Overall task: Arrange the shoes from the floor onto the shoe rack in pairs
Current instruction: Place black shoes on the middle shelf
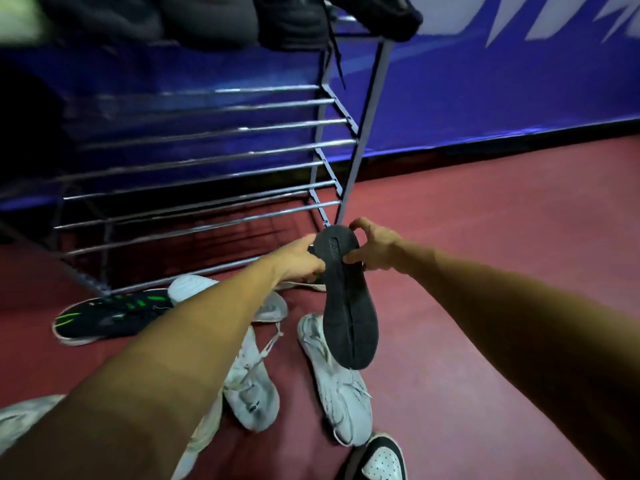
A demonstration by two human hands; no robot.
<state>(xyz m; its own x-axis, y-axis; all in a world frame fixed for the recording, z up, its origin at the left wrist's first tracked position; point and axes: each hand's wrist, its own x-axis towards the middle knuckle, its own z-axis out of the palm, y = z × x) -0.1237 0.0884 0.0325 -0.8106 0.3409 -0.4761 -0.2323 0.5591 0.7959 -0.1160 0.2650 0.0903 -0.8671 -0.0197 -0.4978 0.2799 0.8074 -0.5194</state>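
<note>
A flat black shoe piece [349, 306], sole side toward me, hangs in the air in front of the shoe rack [214, 147]. My left hand [301, 258] grips its far end from the left, and my right hand [374, 247] pinches the same end from the right. On the red floor below lie several white sneakers [332, 379] [249, 386] and a black sneaker with green stripes [110, 315]. Dark shoes [291, 26] sit on the rack's top shelf. The lower metal-bar shelves hold nothing I can see.
A black and white shoe [381, 459] lies at the bottom edge. Another pale shoe [20, 417] shows at the lower left. A blue wall banner [502, 81] runs behind the rack. Open red floor [485, 237] stretches to the right.
</note>
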